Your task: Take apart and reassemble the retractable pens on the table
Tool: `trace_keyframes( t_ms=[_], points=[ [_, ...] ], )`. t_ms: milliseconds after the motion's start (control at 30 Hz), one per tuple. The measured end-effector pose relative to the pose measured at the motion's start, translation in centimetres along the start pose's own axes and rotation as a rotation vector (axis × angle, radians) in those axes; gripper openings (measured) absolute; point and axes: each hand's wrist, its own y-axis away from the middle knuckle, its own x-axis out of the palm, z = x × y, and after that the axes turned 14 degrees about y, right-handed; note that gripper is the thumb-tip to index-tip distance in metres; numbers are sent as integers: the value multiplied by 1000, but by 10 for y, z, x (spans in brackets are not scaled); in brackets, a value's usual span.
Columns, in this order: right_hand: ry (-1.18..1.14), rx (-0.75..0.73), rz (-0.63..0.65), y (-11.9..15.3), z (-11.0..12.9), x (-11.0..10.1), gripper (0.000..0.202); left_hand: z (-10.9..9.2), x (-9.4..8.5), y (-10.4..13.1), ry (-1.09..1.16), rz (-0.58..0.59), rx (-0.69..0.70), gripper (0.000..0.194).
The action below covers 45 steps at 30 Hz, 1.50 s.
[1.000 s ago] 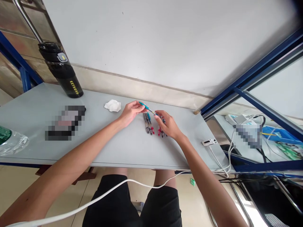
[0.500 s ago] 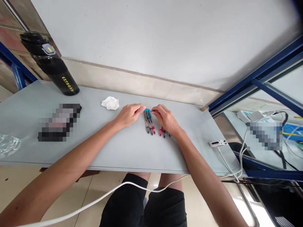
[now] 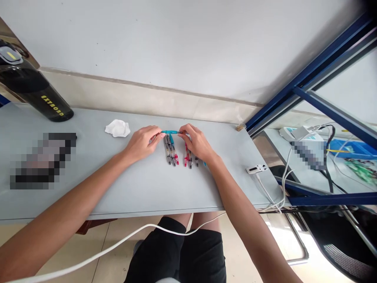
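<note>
A teal pen piece [image 3: 170, 132] lies level between my two hands, just above the table. My left hand [image 3: 143, 142] pinches its left end between thumb and fingers. At the other end, my right hand [image 3: 196, 142] is closed with its fingertips on a thin, dark part in line with the teal piece; whether the two parts are joined I cannot tell. Below lies a row of pens [image 3: 170, 153] with clear, grey and red ends and one teal barrel. More pen parts [image 3: 186, 158], red, dark and blue, lie partly hidden beneath my right hand.
Left of my hands is a crumpled white tissue [image 3: 118, 128]. Farther left are a dark bottle [image 3: 53, 98] and a blurred-out dark flat object [image 3: 44, 161]. At right sit a white socket block [image 3: 257, 169] with cables and a small container [image 3: 240, 127] near the blue frame [image 3: 271, 94].
The view has swung right, so things on the table appear farther left. My hands have drawn slightly apart, and more of the teal pen piece shows between them.
</note>
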Motion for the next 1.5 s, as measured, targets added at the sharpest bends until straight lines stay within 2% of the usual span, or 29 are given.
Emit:
trace_keyframes(
  t_ms=[133, 267, 433, 667, 767, 1067, 1500],
  points=[
    [48, -49, -1, -2, 0, 0, 26, -2, 1, 1, 22, -9, -34, 26],
    [39, -62, 0, -2, 0, 0, 25, -1, 1, 1, 25, -3, -40, 35],
    [-27, 2, 6, -1, 4, 2, 11, -3, 3, 1, 32, -18, -60, 43],
    [-47, 64, 34, 1, 5, 4, 8, 2, 5, 2, 18, -13, -47, 26],
    [-37, 57, 45, 2, 6, 7, 12, 3, 4, 2, -9, -12, -42, 29],
    [-4, -36, 92, 1, 14, 4, 40, -3, 5, 0, -7, -69, -69, 48],
    [-58, -55, 57, 0, 7, 8, 26, -1, 8, 1, -57, -60, -83, 50]
  ],
)
